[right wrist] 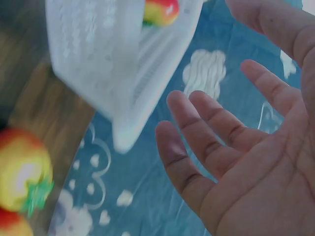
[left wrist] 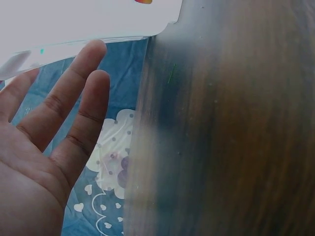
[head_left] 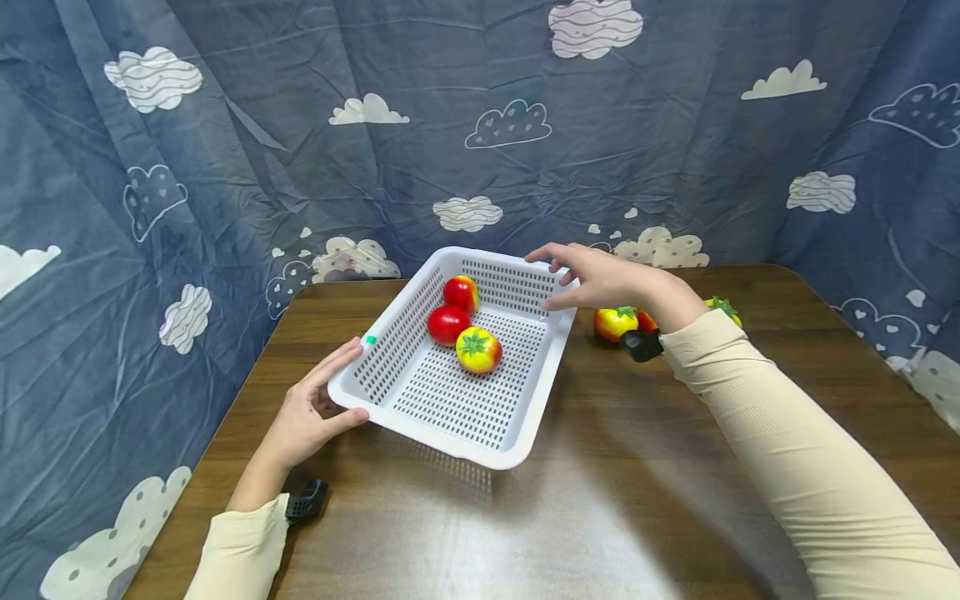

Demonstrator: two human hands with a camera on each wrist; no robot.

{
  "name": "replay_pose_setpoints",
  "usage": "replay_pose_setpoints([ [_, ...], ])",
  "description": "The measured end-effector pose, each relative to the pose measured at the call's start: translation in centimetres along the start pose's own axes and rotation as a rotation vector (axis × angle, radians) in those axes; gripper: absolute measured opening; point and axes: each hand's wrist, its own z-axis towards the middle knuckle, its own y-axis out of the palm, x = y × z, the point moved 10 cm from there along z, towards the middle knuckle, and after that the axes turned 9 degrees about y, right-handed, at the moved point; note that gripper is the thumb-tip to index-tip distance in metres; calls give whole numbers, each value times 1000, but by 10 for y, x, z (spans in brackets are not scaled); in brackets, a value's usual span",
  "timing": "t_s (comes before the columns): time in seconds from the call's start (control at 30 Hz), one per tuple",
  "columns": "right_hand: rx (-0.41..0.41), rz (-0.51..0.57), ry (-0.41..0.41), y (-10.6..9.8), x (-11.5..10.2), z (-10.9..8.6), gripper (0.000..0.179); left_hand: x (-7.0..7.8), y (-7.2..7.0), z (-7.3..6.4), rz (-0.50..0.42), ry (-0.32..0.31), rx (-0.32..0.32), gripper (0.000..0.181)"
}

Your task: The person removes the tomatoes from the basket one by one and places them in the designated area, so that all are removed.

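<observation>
A white perforated plastic basket (head_left: 536, 417) sits on the table, with two red toy tomatoes (head_left: 448, 325) and one yellow-red toy tomato (head_left: 478, 350) with a green leafy top inside. At its near left corner is my left hand (head_left: 303, 421), fingers along the left side and thumb by the front rim. In the left wrist view the fingers (left wrist: 81, 105) look fairly straight against the rim; the thumb is out of sight. My right hand (head_left: 600, 277) hovers at the far right corner, fingers spread and holding nothing. The right wrist view shows a gap between these fingers and the basket.
More yellow-red toy tomatoes (head_left: 615, 323) lie right of the basket, partly hidden by my right wrist; another one (head_left: 723, 310) is beyond the forearm. A blue curtain with cloud prints (head_left: 450, 75) hangs behind the wooden table (head_left: 637, 500).
</observation>
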Motion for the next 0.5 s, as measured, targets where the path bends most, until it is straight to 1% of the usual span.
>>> replay_pose_setpoints([
  [0.13, -29, -37, -13, 15, -17, 9, 72, 1, 0, 1, 3, -3, -2, 85],
  [0.3, -86, -63, -51, 33, -38, 17, 74, 1, 0, 1, 10, -8, -5, 85],
  [0.5, -156, -78, -74, 54, -55, 25, 73, 0, -1, 1, 18, -5, -6, 84],
])
